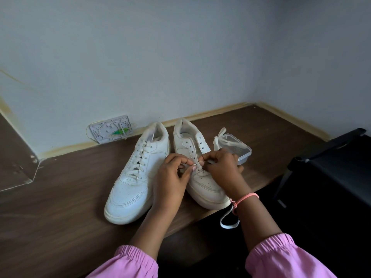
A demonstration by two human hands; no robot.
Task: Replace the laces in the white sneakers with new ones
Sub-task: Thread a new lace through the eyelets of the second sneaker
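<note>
Threading lace (229,220) at right sneaker (200,167); both hands, left (172,173) & right (220,167), pinch it. Risk: slack over tabletop (60,207) edge snags.

I see two white leather sneakers (138,173) side by side mid-counter (60,207); clear plastic box (240,149) right of them, white wall plate (111,129) behind-left at back edge.

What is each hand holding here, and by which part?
Both hands pinch the flat white lace at the lowest eyelets of the unlaced white leather sneaker: left hand near the lace tip, right hand beside it.
</note>
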